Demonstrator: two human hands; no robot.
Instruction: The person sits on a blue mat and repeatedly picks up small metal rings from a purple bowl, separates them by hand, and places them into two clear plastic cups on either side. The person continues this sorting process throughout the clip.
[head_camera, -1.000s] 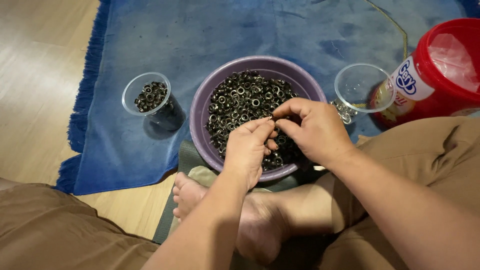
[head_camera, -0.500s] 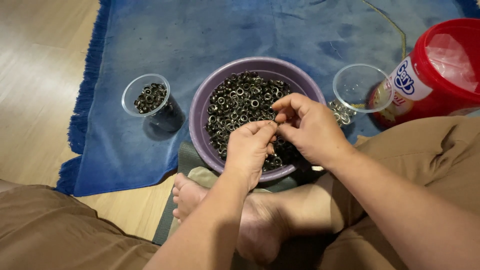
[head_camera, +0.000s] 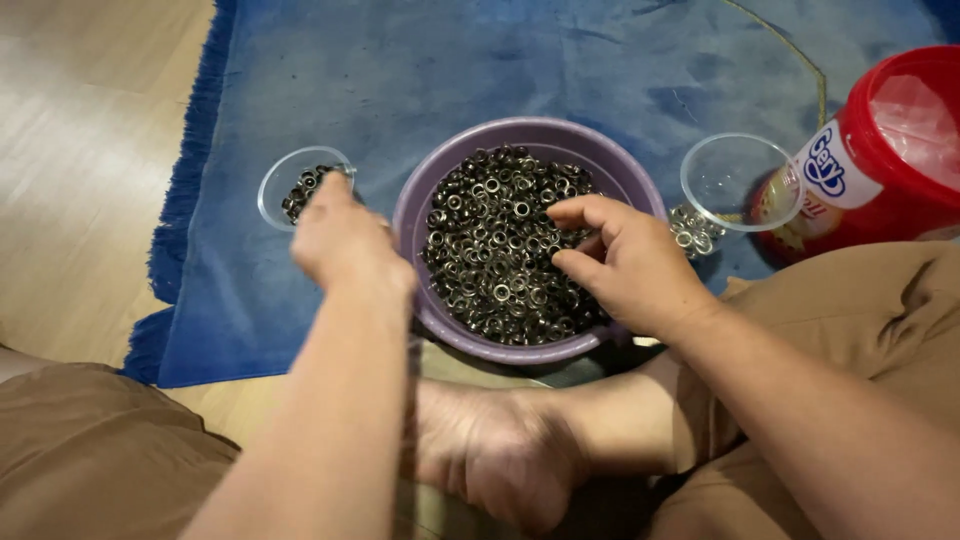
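Note:
A purple bowl (head_camera: 520, 134) on the blue rug holds a heap of small dark metal rings (head_camera: 490, 250). My left hand (head_camera: 340, 240) is blurred, fingers closed, reaching over the rim of the left clear plastic cup (head_camera: 275, 185), which holds several dark rings. Whether it holds a ring is hidden. My right hand (head_camera: 625, 265) rests in the bowl, fingertips pinching among the rings. A second clear cup (head_camera: 735, 180) lies tipped to the right of the bowl with a few shiny rings (head_camera: 692, 228) at its base.
A red plastic jar (head_camera: 880, 150) with a clear lid lies on its side at the right. The blue fringed rug (head_camera: 400, 70) covers wooden floor (head_camera: 80, 150). My crossed legs and bare foot (head_camera: 500, 460) sit just below the bowl.
My left hand has left the bowl and swung left to the left cup. My right hand has stayed in the bowl, fingers shifting among the rings.

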